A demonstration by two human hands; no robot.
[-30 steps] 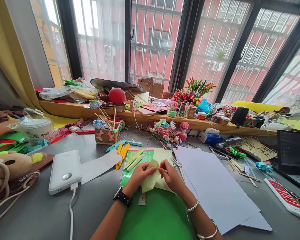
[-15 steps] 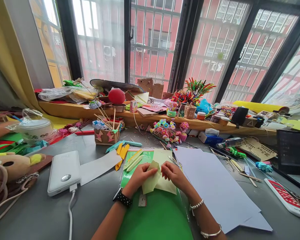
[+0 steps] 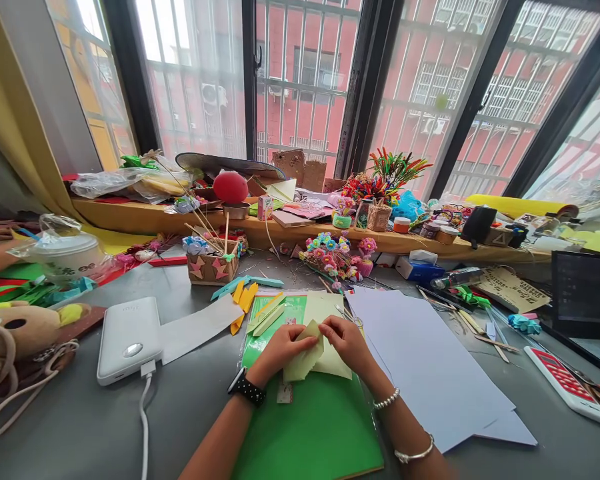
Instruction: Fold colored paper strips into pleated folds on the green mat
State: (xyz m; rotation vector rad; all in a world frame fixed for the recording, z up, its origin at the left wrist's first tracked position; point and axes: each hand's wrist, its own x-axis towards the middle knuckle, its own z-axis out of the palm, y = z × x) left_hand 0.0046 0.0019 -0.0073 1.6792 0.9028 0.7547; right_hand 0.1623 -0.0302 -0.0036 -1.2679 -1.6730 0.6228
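A small folded piece of pale yellow-green paper is held up over a green board. My left hand pinches its left side, thumb on top. At its upper right edge, the fingertips of my right hand close on the paper. Behind my right hand lies a larger pale yellow-green sheet on the board. Folded pale green paper strips rest at the board's upper left. A small printed card lies just below the held paper. Scissors are partly hidden behind my right hand.
White sheets spread to the right, near a red and white calculator. On the left are a white power bank with its cable and orange folded strips. A cardboard box with sticks stands behind. Another person's arm shows at far left.
My right hand has moved slightly left, so its fingertips now meet the paper's upper right edge. The left hand keeps its pinch. The whole view has shifted a little.
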